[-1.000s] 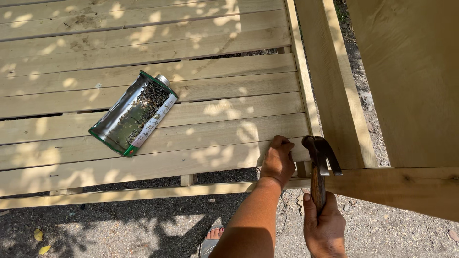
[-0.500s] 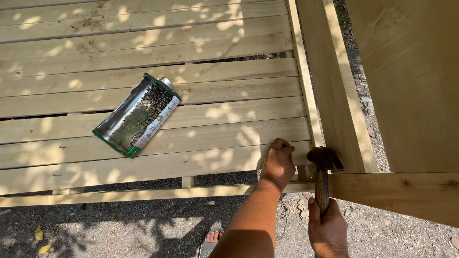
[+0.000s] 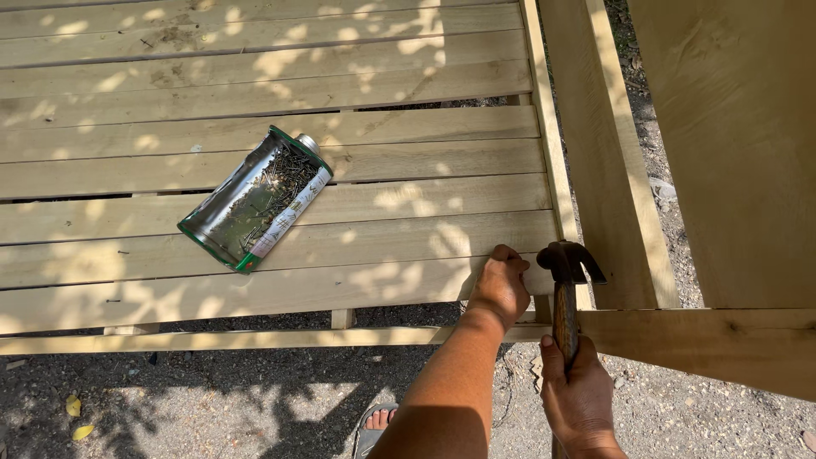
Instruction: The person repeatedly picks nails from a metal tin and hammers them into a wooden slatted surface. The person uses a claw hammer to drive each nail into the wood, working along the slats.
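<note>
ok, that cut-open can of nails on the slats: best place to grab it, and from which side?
Grip the nail can across its two long side walls, coming straight down from above. It lies flat on the wooden slats with its open face up and nothing close around it. Keep it level, since the loose nails would spill. The cut edges may be sharp, so hold the outer walls.

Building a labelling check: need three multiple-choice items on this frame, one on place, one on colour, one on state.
1. Where does the cut-open metal can of nails lie?
A. on the gravel
B. on the pale wooden slats
C. in a hand

2. What colour is the can's rim?
A. green
B. red
C. blue

3. What does the right hand hold?
A. nothing
B. a saw
C. the wooden-handled claw hammer

Key: 1 B, it rests flat across the slats; 2 A, green edging shows; 3 C, fingers wrap the handle, while the left hand presses on the slat edge.
</note>
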`<state>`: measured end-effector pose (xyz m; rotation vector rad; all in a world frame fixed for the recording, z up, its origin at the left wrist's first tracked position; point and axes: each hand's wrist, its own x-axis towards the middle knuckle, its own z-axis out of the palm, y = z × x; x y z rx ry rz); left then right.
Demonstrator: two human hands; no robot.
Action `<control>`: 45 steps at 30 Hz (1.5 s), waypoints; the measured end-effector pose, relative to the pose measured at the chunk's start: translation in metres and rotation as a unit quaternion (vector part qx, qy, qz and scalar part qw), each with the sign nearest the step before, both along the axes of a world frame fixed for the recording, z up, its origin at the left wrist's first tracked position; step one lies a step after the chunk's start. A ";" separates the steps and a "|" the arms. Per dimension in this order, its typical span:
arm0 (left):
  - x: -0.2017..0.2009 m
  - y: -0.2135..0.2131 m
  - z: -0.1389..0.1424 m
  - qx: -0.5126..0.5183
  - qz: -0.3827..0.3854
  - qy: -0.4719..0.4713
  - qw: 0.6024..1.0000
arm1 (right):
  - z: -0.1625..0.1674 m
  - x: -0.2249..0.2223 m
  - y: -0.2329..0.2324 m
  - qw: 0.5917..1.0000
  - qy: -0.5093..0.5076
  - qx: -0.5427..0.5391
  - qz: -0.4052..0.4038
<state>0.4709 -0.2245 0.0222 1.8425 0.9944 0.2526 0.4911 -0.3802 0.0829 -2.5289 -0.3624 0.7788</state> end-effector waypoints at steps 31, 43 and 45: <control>-0.231 0.250 0.024 0.051 0.145 0.178 0.972 | 0.004 -0.157 0.174 0.964 0.168 -0.028 0.206; -0.268 0.306 -0.005 0.110 0.219 0.136 0.960 | -0.003 -0.184 0.234 0.952 0.154 -0.016 0.264; -0.279 0.316 -0.007 0.146 0.280 0.106 0.943 | -0.001 -0.187 0.255 0.952 0.162 0.004 0.261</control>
